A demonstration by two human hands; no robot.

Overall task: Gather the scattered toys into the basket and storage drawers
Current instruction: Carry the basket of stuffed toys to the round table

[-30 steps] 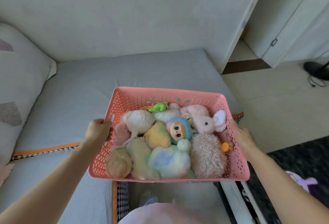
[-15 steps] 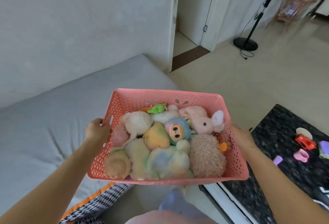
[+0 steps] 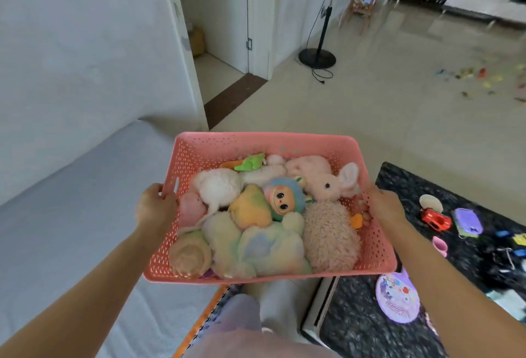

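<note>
A salmon-pink plastic basket (image 3: 264,145) with a perforated lattice pattern holds pastel plush toys: a pale pink bunny (image 3: 331,184), a white fluffy plush (image 3: 217,187), a yellow-and-green tie-dye plush (image 3: 250,209), a doll (image 3: 284,197) with a blue hood and peach face, a beige shaggy plush (image 3: 330,236), and a pastel rainbow plush (image 3: 267,246) — blue, green and cream. A bright green toy piece (image 3: 250,162) lies near the far wall. Beside it, a grey sofa cushion (image 3: 71,215) with orange piping. A black speckled tabletop (image 3: 427,187) carries a red toy car (image 3: 436,219), a lilac toy (image 3: 468,221) and a purple printed disc (image 3: 397,298). The floor (image 3: 398,118) is cream tile.
</note>
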